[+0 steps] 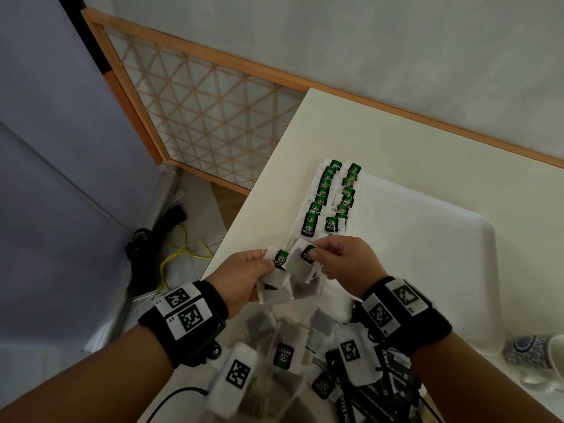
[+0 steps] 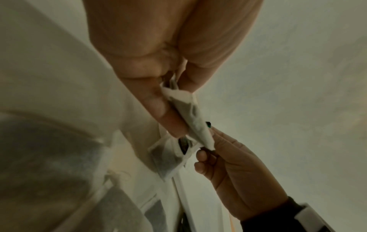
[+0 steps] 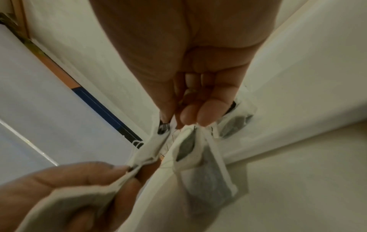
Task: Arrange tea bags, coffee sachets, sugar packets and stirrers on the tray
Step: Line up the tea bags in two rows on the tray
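Tea bags line the tray; left hand and right hand each pinch one.

White tea bags with green-and-black tags line the cream tray, frame centre. Black coffee sachets lower right. Cream worktop; blue-and-white patterned dish at right edge.

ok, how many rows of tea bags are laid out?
2: left row and right row, side by side along the tray's left edge. Not counted: the near pile, or bags held by left hand and right hand.
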Motion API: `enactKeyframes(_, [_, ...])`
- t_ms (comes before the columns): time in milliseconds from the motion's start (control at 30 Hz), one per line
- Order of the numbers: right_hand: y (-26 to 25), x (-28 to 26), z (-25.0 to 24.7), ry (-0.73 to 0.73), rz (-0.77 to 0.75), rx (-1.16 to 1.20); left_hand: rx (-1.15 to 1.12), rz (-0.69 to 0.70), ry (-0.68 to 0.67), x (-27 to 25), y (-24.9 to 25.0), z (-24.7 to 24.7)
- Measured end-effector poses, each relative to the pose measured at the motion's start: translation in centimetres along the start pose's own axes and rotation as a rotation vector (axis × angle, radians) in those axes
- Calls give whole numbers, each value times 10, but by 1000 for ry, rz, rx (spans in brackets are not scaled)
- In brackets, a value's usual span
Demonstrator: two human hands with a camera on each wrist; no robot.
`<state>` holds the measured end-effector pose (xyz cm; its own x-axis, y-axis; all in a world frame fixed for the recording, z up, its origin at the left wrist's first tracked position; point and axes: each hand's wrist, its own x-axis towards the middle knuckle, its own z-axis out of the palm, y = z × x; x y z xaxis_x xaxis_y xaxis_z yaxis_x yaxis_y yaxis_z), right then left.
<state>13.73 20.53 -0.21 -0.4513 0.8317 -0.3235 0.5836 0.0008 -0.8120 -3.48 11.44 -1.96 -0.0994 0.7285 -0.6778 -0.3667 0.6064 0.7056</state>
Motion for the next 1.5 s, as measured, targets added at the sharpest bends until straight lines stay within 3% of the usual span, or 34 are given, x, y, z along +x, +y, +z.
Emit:
enactKeyframes(200, [-6,19,-2,51,31,2,-17,-6,-10,1,-7,-9])
enactKeyframes(533, [-10,45,-2,46,-17,-323,23,32,-49,-3,-7,-15])
enactKeyframes(733, [-12,46,-6,76,-56,-306,25,50,-47,-3,-4,-8])
enactKeyframes(967, [-12,38,-7,-111,52,-219,45,43,7,0,-8,-2])
enactKeyframes(1167, [-2,47,-5,41,34,-321,151,61,-35,0,-6,2])
enactKeyframes(1500, [5,41,-2,72,-10,-363,200,40,-115,-1,-5,8])
